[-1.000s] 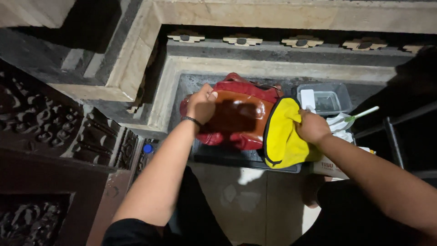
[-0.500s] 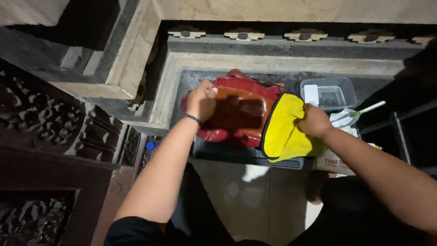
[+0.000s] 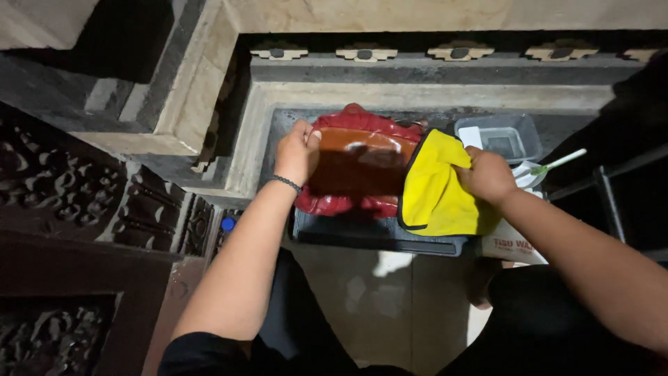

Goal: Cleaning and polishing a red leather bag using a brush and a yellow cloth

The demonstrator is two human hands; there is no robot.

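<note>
We're looking down at what seems a traditional house or shrine courtyard at night: carved dark wooden panels (image 3: 76,209) are showing on the left, stepped stone ledges (image 3: 417,97) with ornamental blocks (image 3: 459,51) are running across, above a tiled floor (image 3: 390,306).

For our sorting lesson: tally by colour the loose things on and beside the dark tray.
Red carved tray: 1
Yellow cloth: 1
Clear plastic container: 1
Green-handled utensil: 1
White box: 1
Total: 5
</note>
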